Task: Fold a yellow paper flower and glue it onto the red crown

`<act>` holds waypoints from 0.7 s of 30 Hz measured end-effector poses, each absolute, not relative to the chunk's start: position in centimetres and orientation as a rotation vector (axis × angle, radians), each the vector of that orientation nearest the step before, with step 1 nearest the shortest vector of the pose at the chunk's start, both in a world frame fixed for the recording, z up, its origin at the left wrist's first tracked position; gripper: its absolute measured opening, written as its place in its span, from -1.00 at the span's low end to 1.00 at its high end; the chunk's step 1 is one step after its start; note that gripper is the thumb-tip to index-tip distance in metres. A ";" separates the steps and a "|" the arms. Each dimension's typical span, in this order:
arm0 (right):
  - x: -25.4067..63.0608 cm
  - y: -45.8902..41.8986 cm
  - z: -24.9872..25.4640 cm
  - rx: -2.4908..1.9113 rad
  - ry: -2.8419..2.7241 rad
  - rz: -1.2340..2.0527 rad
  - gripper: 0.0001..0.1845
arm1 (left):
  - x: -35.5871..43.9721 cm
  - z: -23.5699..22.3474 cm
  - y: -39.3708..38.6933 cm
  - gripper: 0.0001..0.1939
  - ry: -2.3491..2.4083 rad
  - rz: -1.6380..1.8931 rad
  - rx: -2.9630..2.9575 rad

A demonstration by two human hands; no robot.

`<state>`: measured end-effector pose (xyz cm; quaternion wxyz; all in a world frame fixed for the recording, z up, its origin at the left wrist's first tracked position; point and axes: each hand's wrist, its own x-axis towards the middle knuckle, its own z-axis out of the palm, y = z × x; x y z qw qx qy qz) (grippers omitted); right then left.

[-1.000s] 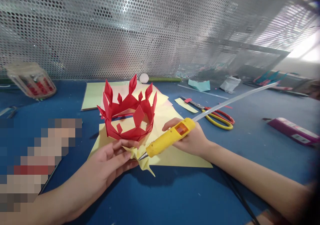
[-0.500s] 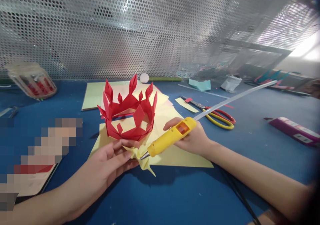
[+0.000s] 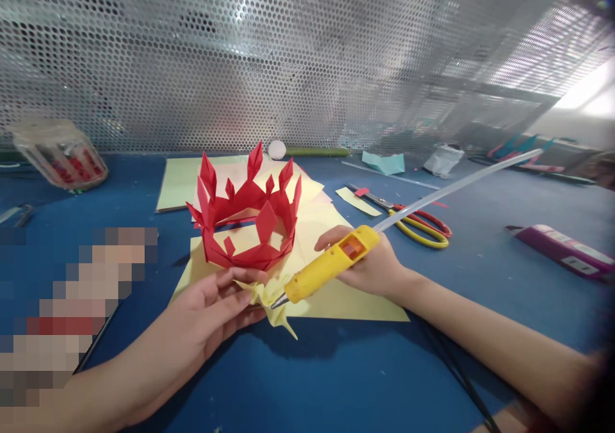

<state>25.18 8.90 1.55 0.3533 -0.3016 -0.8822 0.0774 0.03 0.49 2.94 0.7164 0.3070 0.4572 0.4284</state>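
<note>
My left hand [image 3: 211,314] pinches a small folded piece of pale yellow paper [image 3: 275,298] with several pointed tips, just in front of the red paper crown. In my right hand [image 3: 368,266] is a yellow hot glue gun [image 3: 331,263], its metal nozzle aimed down and left onto the yellow folded paper. A long clear glue stick [image 3: 461,186] sticks out of the gun's back end. Upright behind my left fingers stands the red paper crown [image 3: 250,250], with folded points around its rim. It rests on yellow paper sheets [image 3: 355,302].
Scissors [image 3: 418,225] with red and yellow handles lie right of the sheets, near a yellow paper strip [image 3: 358,202]. A purple utility knife [image 3: 562,247] is farther right. A jar [image 3: 60,154] stands at back left. A perforated metal screen [image 3: 288,55] closes off the back.
Almost nothing differs. The glue gun's nozzle and the rear end of its glue stick have shifted very slightly right, while the yellow folded paper stays in my left hand.
</note>
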 end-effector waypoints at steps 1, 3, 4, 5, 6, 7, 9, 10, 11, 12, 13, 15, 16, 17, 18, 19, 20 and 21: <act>25.2 8.9 1.6 -0.781 -2.282 0.201 -0.88 | 0.0 3.0 0.5 -0.86 1.012 0.948 0.678; 25.3 8.9 1.5 -0.781 -2.283 0.202 -0.87 | 0.1 3.1 0.5 -0.83 1.015 0.951 0.675; 25.3 8.9 1.5 -0.781 -2.282 0.202 -0.87 | 0.2 3.2 0.5 -0.81 1.014 0.952 0.676; 25.3 8.9 1.5 -0.780 -2.282 0.201 -0.87 | 0.2 3.2 0.5 -0.79 1.013 0.954 0.676; 25.4 9.0 1.5 -0.778 -2.281 0.199 -0.87 | 0.2 3.2 0.6 -0.78 1.012 0.956 0.676; 25.4 9.0 1.5 -0.775 -2.279 0.197 -0.86 | 0.3 3.1 0.7 -0.78 1.010 0.957 0.677; 25.4 9.0 1.4 -0.764 -2.276 0.192 -0.87 | 0.3 3.0 0.8 -0.78 1.005 0.960 0.678; 25.4 9.0 1.4 -0.758 -2.276 0.189 -0.87 | 0.3 3.0 0.8 -0.78 1.007 0.960 0.676; 25.4 9.0 1.4 -0.750 -2.276 0.186 -0.88 | 0.3 2.9 0.8 -0.78 1.007 0.959 0.677; 25.3 9.0 1.5 -0.742 -2.277 0.182 -0.88 | 0.2 2.8 0.8 -0.78 1.007 0.957 0.678; 25.3 9.0 1.5 -0.735 -2.278 0.177 -0.88 | 0.2 2.8 0.8 -0.78 1.009 0.957 0.677; 25.3 9.0 1.6 -0.725 -2.276 0.162 -0.88 | 0.1 2.8 0.7 -0.80 1.012 0.952 0.676; 25.3 9.0 1.6 -0.720 -2.275 0.155 -0.88 | 0.1 2.9 0.7 -0.83 1.012 0.951 0.677; 25.3 9.0 1.7 -0.716 -2.275 0.148 -0.88 | 0.0 3.0 0.7 -0.86 1.010 0.951 0.678; 25.3 9.0 1.7 -0.711 -2.275 0.141 -0.88 | 0.0 3.0 0.6 -0.89 1.008 0.948 0.680; 25.3 9.0 1.7 -0.705 -2.275 0.137 -0.89 | 0.0 3.1 0.6 -0.91 1.005 0.946 0.683; 25.3 9.1 1.7 -0.698 -2.274 0.133 -0.89 | 0.0 3.1 0.6 -0.93 1.003 0.945 0.686; 25.4 9.1 1.7 -0.690 -2.271 0.130 -0.89 | 0.0 3.1 0.6 -0.93 1.001 0.945 0.688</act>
